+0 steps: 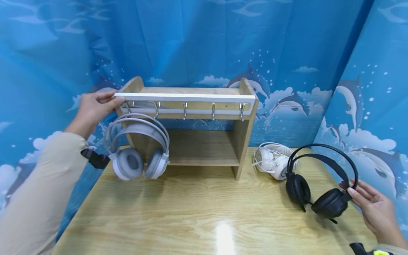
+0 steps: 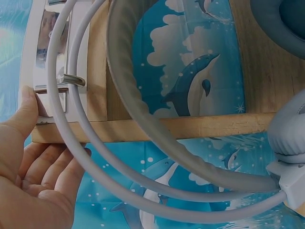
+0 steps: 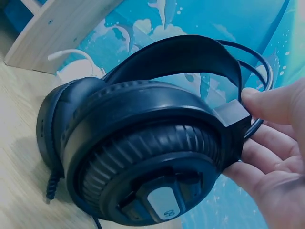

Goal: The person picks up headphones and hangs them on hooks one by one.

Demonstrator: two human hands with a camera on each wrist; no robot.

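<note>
My left hand grips the left end of a wooden rack, thumb on the front of its white hook rail. Fingers curl behind the side board in the left wrist view. Grey-white headphones hang at the leftmost hook, ear cups downward. On the right, my right hand holds black headphones by one side, between thumb and fingers where the band meets the ear cup. The black headband points up, and its cups are over the table's right side.
White headphones with a boom microphone lie on the table, right of the rack and behind the black pair. Several metal hooks line the rail, the others bare. A blue dolphin-print curtain surrounds the table's back and sides.
</note>
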